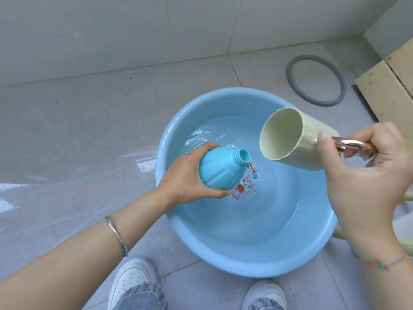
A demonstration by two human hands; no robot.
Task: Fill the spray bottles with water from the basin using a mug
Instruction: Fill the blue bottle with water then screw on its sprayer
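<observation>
— Well, any writing?
— Just a cartoon sticker (244, 186) in the basin (245, 266), lettering unreadable; left hand (185, 175) grips the uncapped blue bottle (220, 170) over the water (257, 220); right hand (366, 177) holds the tipped mug (290, 139) by its handle.

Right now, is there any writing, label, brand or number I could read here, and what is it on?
Nothing here can be read.
Sticker on the bottom of the basin: a short row of coloured letters beside the cartoon figure, too small and blurred to read.
Bottle: no print shows.
Mug: no print shows.
Shoes: no brand mark shows.
</observation>
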